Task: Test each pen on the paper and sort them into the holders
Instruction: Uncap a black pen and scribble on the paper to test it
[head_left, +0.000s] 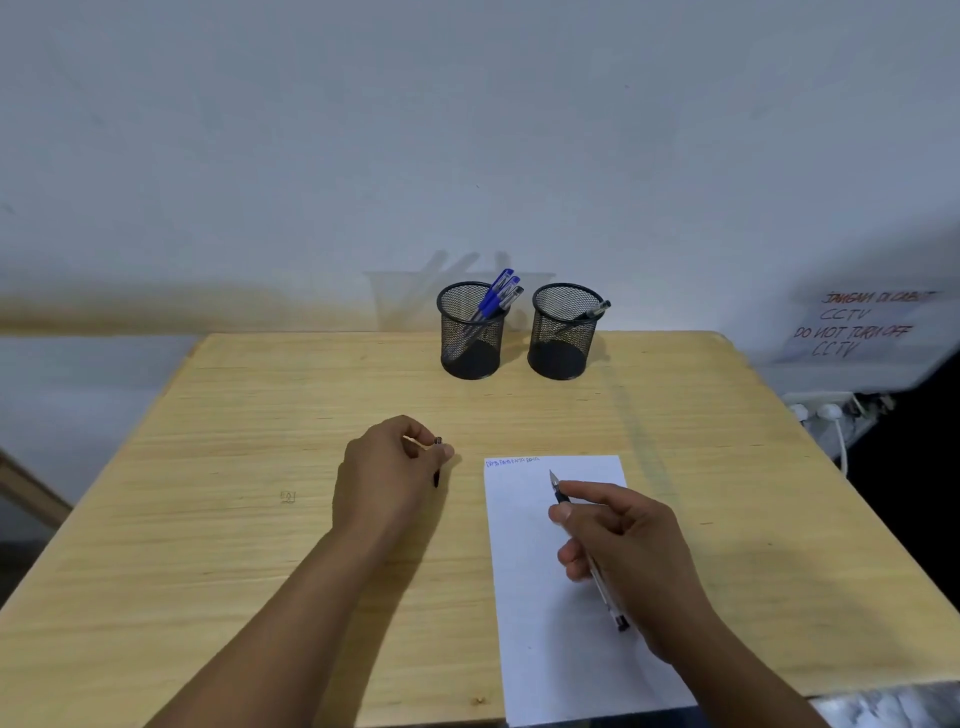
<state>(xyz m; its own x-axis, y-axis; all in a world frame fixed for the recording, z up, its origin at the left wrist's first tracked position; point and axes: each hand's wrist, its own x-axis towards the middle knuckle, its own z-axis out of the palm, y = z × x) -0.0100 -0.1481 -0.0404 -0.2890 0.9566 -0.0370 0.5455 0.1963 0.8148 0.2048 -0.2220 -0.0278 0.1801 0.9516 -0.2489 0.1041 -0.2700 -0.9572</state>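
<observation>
**Right hand poised with pen over the paper**

Right hand (628, 561), at lower right of the frame, is closed in a writing grip on a clear-barrelled pen (587, 551); its uncapped tip points up-frame, at or just above the white paper (540, 649) — which, I cannot tell. Left hand (387, 475), at centre, is curled with thumb and forefinger pinched on a small dark pen cap (438, 457), most of it hidden by the fingers.

The paper lies lengthwise at lower centre-right, its bottom edge overhanging the near edge of the table. A short line of blue scribble (511, 461) runs along its top edge; the sheet below is unmarked.

Two black mesh pen holders stand side by side near the table's far edge, apart from each other. The left holder (470, 338) has several blue-capped pens (496, 296) leaning right. The right holder (563, 338) has one black-capped pen (592, 313) resting on its right rim.

The light wooden table (234, 519) is bare left of the hands and between hands and holders. A pale wall (363, 130) rises behind. At right, a handwritten notice (857, 325) reads "DO NOT TURN OFF CCTV", with white plugs (821, 413) beneath it.
</observation>
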